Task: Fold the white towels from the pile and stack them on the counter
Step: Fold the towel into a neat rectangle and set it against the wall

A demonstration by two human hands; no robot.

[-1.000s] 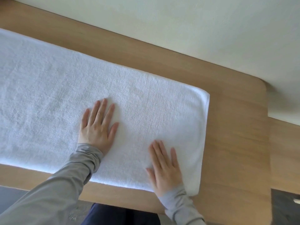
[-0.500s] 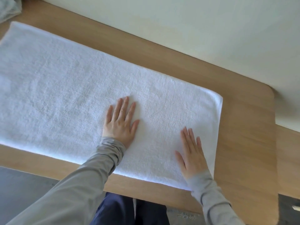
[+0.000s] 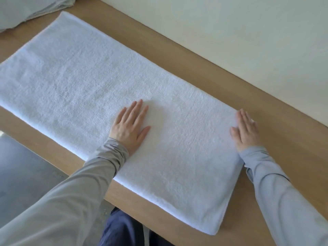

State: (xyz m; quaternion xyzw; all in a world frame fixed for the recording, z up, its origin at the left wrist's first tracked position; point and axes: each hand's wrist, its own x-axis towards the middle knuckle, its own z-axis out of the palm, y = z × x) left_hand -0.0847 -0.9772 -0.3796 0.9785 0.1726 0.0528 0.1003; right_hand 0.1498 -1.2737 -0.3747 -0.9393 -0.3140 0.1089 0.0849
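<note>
Wooden counter [image 3: 195, 55] bears white towel [image 3: 88, 73], folded long; smooth.

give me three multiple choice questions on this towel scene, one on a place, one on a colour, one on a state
1. Where on the towel does the right hand rest?
A. its middle
B. its right end
C. its far left corner

2. What colour are the sleeves?
A. grey
B. red
C. black

3. How does the left hand lie?
A. clenched in a fist
B. flat, fingers straight, on the towel
C. pinching a corner

Answers:
1. B, the hand lies at the towel's right edge.
2. A, both forearms are in grey cloth.
3. B, palm down with the fingers stretched out on the cloth.
</note>
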